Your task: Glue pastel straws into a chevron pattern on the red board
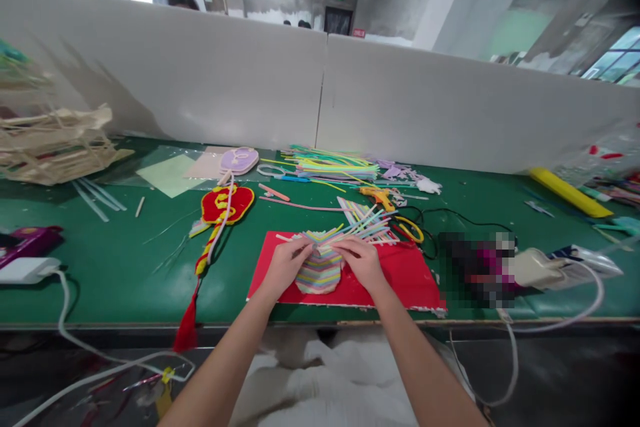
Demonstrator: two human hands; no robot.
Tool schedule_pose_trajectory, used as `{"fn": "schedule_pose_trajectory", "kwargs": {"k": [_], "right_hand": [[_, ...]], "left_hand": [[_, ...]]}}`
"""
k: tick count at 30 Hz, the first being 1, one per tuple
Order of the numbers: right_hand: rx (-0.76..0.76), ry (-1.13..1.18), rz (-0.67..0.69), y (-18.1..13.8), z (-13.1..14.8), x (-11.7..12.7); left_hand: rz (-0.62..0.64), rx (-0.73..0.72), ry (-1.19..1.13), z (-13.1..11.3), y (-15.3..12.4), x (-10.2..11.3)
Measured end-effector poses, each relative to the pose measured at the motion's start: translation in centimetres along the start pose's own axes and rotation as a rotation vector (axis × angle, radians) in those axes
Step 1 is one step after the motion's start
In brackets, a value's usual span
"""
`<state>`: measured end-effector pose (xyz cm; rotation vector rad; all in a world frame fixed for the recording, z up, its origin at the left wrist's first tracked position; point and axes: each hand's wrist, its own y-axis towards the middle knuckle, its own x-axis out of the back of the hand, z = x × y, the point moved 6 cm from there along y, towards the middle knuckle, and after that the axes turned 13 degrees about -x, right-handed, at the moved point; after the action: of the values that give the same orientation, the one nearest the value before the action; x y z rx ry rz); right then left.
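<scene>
A rounded piece with pastel stripes (319, 275), seemingly made of fuzzy chenille stems laid side by side, lies over a red board (410, 273). My left hand (286, 265) pinches its upper left edge between thumb and fingers. On the other side my right hand (364, 263) is closed in a pinch at its upper right, where loose stem ends begin. What exactly lies between the right fingertips is too small to make out. A sheaf of pastel chenille stems (367, 221) fans out just beyond the right hand.
A yellow glue gun (379, 197) with a black cord sits behind the board. Further back lies a pile of chenille stems (335, 167). Left stand a red and yellow tasselled ornament (227, 205) and a wooden stick model (55, 147). A grey partition (200, 80) borders the table.
</scene>
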<state>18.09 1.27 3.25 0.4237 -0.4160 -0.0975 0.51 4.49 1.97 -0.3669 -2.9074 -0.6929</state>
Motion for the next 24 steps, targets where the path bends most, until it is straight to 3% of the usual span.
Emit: {"fn": "schedule_pose_trajectory", "kwargs": {"k": [5,11,13,18,24], "right_hand": [[-0.051,0.005,-0.043,-0.2,-0.1,0.1],[-0.175,-0.016,-0.197,-0.5,-1.3,1.7],[-0.203,-0.026,-0.225,-0.6,-1.5,2.2],[-0.198,-0.051,-0.207,-1.2,-0.8,2.2],[-0.101,-0.159,-0.108,-3.0,0.5,1.0]], "left_hand": [[-0.17,0.039,-0.03,0.5,-0.7,1.4],[-0.572,0.034,0.032,0.9,-1.7,4.6],[-0.631,0.015,0.064,0.6,-2.0,5.1],[-0.501,-0.002,0.161,0.0,-2.7,4.9],[-0.364,0.039,0.321,1.0,-3.7,4.8]]}}
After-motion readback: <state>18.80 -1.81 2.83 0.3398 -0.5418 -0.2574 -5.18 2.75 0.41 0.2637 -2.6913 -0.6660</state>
